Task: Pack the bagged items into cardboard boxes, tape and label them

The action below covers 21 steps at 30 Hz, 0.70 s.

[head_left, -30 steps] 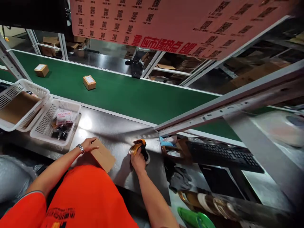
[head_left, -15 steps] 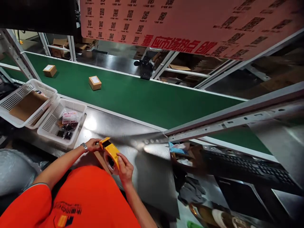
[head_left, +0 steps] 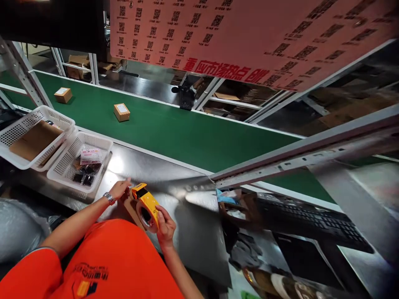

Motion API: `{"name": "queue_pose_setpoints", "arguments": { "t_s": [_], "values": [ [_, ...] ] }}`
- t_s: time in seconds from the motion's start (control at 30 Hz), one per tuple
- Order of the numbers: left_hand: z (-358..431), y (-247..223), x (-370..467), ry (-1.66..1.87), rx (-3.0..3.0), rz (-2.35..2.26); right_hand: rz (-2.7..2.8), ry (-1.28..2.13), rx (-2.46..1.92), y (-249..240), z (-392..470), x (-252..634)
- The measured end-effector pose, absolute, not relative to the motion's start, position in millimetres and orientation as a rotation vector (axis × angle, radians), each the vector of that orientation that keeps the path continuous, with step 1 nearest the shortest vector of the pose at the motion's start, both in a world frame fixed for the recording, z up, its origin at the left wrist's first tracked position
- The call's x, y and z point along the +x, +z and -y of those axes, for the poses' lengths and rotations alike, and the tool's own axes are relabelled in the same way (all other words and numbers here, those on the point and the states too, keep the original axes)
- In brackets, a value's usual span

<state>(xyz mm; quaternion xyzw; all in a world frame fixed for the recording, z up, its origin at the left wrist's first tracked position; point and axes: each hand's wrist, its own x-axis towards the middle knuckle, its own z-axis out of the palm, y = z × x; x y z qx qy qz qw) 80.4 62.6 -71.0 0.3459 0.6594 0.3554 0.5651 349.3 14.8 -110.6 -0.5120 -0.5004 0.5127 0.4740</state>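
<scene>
My right hand (head_left: 166, 227) grips the rear of a yellow tape dispenser (head_left: 151, 202), its thumb and fingers closed round the frame. A large roll of tape sits in the dispenser. Under it, close to my body, a brown cardboard box (head_left: 133, 211) shows only in part. My left hand (head_left: 120, 190), with a metal watch at the wrist, is at the far end of this box, just left of the dispenser's head. Its fingers look curled on the box end, though the fingertips are slightly blurred.
White baskets (head_left: 104, 145) with small packets and cardboard stand left on the metal table (head_left: 196, 220). Beyond runs a green conveyor (head_left: 174, 128) carrying two small labelled boxes (head_left: 121, 112). A slanting metal frame (head_left: 264, 166) and a keyboard (head_left: 318, 220) are at right.
My left hand has shifted slightly left, away from the dispenser's head, leaving a small gap. My right hand still holds the dispenser. The whole view has turned slightly.
</scene>
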Motion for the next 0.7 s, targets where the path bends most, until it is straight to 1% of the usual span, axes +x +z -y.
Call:
{"name": "queue_pose_setpoints", "arguments": {
  "t_s": [0.1,0.23,0.37,0.5,0.6,0.7],
  "values": [
    [-57.9,-64.1,88.2,0.716,0.677,-1.386,1.276,1.114,-1.246,-111.1,-16.3,351.4],
    [-57.9,-67.1,96.4,0.756,0.689,-1.485,1.374,1.058,-1.247,-108.7,-17.6,352.1],
    [-63.1,-78.0,90.6,0.749,0.794,-1.641,1.435,1.172,-1.245,-87.5,-19.2,349.7],
    [-69.4,-92.4,57.4,0.780,0.903,-1.832,1.690,1.336,-1.275,-51.8,-20.3,355.7],
    [-68.3,-108.7,35.3,0.730,0.950,-1.937,1.784,1.346,-1.388,-34.9,-17.2,362.7],
    [-61.2,-128.1,37.0,0.626,0.998,-1.953,1.804,1.338,-1.431,-29.7,-13.5,363.3]
  ]
}}
